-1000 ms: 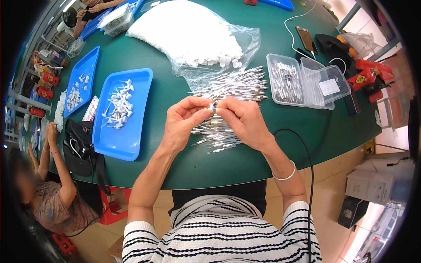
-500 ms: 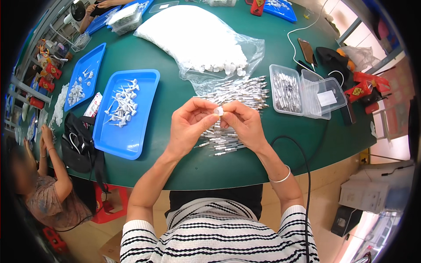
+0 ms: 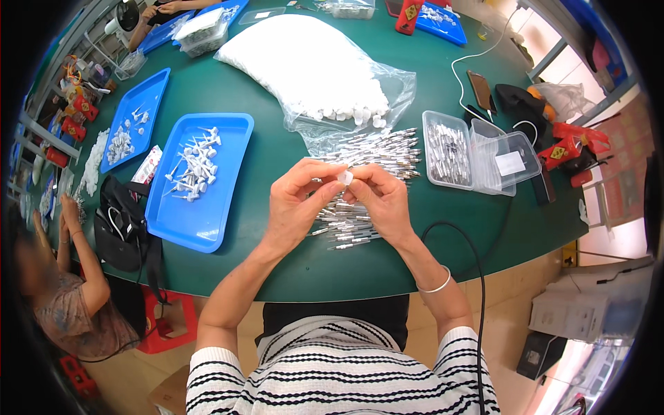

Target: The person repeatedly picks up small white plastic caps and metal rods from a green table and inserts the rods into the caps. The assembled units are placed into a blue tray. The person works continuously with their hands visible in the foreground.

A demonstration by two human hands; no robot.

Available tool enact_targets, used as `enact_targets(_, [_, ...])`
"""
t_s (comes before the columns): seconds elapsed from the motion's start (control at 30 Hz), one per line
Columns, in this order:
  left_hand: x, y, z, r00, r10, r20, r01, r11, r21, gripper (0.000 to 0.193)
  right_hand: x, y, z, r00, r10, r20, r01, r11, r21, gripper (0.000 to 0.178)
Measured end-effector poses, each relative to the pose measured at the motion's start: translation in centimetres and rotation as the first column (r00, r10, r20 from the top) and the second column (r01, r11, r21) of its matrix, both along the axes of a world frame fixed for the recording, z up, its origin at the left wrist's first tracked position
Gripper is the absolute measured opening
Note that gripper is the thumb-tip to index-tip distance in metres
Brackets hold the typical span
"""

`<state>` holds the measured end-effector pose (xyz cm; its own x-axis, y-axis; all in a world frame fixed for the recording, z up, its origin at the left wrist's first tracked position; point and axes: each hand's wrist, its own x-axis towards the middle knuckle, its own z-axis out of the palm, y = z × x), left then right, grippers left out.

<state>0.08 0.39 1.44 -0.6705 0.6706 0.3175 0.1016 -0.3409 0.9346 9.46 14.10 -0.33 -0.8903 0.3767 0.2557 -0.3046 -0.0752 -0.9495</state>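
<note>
Since the green surface (image 3: 297, 282) takes up most of your view, start there: a big plastic bag (image 3: 400, 84) full of white caps (image 3: 339, 105) sits toward its far side, with a blue tray (image 3: 194, 225) of white-headed pieces (image 3: 197, 167) off left. Your left hand (image 3: 290, 204) and right hand (image 3: 386, 204) are above a heap of slim rods (image 3: 387, 152) — fingers of both pinching one small white piece (image 3: 345, 178) between them.

Tray (image 3: 190, 225) left of rods (image 3: 380, 149) — plastic bag (image 3: 398, 86) behind, box (image 3: 453, 186) right
</note>
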Motion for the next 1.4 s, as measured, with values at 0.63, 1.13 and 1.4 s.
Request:
enact_targets(0.63, [0.0, -0.1, -0.1, 0.988, 0.036, 0.153, -0.035, 0.999, -0.01, 0.013, -0.1, -0.2, -0.4, 0.956, -0.242, -0.165, 0.289, 0.868, 0.404, 0.013])
enact_targets(1.13, [-1.3, -0.5, -0.8, 0.843, -0.202, 0.499, 0.229, 0.973, 0.007, 0.015, -0.1, -0.1, -0.6, 0.941, -0.222, -0.257, 0.314, 0.857, 0.41, 0.013])
enact_targets(1.4, [-0.5, -0.4, 0.4, 0.995, -0.051, 0.081, 0.055, 0.998, -0.04, 0.013, -0.1, -0.1, -0.5, 0.942, -0.209, -0.264, 0.312, 0.836, 0.451, 0.013])
